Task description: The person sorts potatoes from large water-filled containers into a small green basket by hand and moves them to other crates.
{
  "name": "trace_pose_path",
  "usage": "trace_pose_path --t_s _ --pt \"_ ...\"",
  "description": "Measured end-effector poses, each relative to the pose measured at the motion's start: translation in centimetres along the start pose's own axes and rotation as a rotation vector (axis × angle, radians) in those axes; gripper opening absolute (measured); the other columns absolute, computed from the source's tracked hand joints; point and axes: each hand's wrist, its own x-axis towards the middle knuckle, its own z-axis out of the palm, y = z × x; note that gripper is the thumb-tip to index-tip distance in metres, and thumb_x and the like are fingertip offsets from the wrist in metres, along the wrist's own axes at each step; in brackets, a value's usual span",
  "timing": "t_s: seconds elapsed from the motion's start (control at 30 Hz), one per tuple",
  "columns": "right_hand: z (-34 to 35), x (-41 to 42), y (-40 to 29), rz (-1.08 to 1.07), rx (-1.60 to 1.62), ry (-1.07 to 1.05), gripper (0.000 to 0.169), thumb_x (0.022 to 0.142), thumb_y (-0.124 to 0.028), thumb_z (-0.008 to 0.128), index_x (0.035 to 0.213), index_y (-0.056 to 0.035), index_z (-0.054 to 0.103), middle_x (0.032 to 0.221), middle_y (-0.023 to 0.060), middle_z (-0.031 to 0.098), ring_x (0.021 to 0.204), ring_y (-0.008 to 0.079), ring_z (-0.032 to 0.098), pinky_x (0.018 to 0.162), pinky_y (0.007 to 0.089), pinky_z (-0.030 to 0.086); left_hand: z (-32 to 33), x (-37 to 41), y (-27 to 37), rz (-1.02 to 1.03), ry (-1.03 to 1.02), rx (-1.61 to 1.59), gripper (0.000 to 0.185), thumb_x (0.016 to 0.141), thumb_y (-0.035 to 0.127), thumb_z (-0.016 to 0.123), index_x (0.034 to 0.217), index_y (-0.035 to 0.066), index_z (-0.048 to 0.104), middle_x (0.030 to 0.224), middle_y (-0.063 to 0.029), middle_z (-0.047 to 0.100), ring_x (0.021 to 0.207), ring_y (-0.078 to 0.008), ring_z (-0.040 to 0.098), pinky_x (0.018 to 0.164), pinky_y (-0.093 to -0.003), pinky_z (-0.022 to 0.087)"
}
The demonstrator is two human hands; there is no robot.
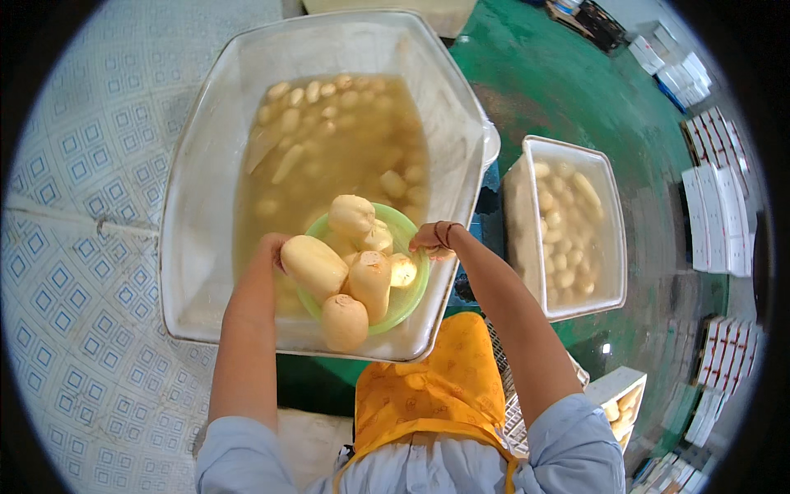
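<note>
A light green plastic basket (404, 305) heaped with peeled lotus root segments (315, 268) is held over the near end of a large white tub (203, 154). My right hand (432, 241) grips the basket's right rim. My left hand (276, 252) is at the basket's left side, against the largest segment; its fingers are mostly hidden behind that segment, so its hold cannot be made out. Murky yellowish water (345, 148) fills the tub's bottom, with many pale pieces of root floating or lying under the surface.
A smaller white tub (619, 247) of water and root pieces stands to the right on the green floor (642, 160). A white foam box (617, 383) with root pieces is at the lower right. Stacked white boxes (710, 222) line the far right. A tiled wall (86, 247) borders the left.
</note>
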Motion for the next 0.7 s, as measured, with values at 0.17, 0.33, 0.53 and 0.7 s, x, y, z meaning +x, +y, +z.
trace_pose_path --t_s 0.17,0.33,0.53,0.7 --pt "0.3 -5.4 -0.4 -0.025 -0.016 0.050 0.029 0.070 -0.030 0.051 0.052 -0.0096 0.042 0.049 0.0029 0.037 0.046 0.0155 0.034 0.043 0.0294 0.030 0.2 -2.4 3.9 0.021 -0.017 0.057 0.037 0.066 0.034 0.063 0.089 0.006 0.058 0.089 -0.0119 0.060 0.074 -0.0254 0.060 0.062 -0.0438 0.050" --pt "-3.1 -5.4 3.8 0.039 0.133 -0.038 0.032 0.072 -0.032 0.046 0.050 -0.0117 0.035 0.049 0.0026 0.036 0.045 0.0151 0.030 0.043 0.0293 0.027 2.8 -1.9 8.9 0.056 -0.054 0.075 0.036 0.066 0.033 0.063 0.089 0.006 0.058 0.089 -0.0124 0.060 0.074 -0.0257 0.060 0.062 -0.0441 0.050" --pt "-6.6 -8.7 7.7 -0.084 0.154 0.070 0.028 0.072 -0.031 0.046 0.056 -0.0080 0.049 0.052 0.0078 0.045 0.046 0.0192 0.038 0.045 0.0317 0.030 3.9 -1.4 15.0 0.212 0.055 0.024 0.032 0.069 0.031 0.060 0.088 0.006 0.059 0.086 -0.0118 0.060 0.072 -0.0256 0.060 0.060 -0.0435 0.049" --pt "-7.7 -14.5 13.3 -0.094 0.353 0.169 0.023 0.070 -0.026 0.051 0.054 -0.0104 0.043 0.050 0.0028 0.039 0.045 0.0154 0.035 0.044 0.0293 0.029 12.1 -3.7 21.1 0.213 -0.017 0.239 0.033 0.070 0.033 0.058 0.090 0.007 0.058 0.088 -0.0111 0.060 0.074 -0.0254 0.060 0.062 -0.0434 0.049"
